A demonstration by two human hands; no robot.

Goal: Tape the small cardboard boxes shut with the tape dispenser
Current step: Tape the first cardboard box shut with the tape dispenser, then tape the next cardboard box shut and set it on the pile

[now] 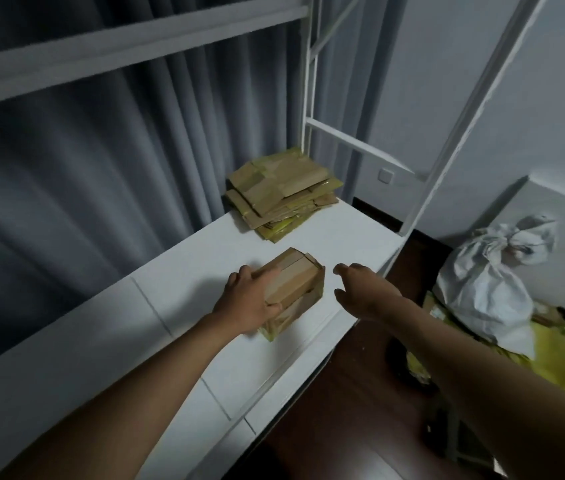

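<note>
Forearms reach out over the white counter [84, 341]. My left hand [250, 303] grips the small cardboard box [295, 285] at its near-left end, thumb on top, fingers curled round the far edge. The box is brown, flaps meeting along a seam, yellowish tape at its lower corner. My right hand [353, 289] hovers just right of it, fingers spread, holding nothing. Beyond both hands lies a stack of flattened boxes [283, 194].

Small brown cardboard box [293, 285], flaps closed, on white shelf, flattened cardboard stack [283, 194] behind
</note>
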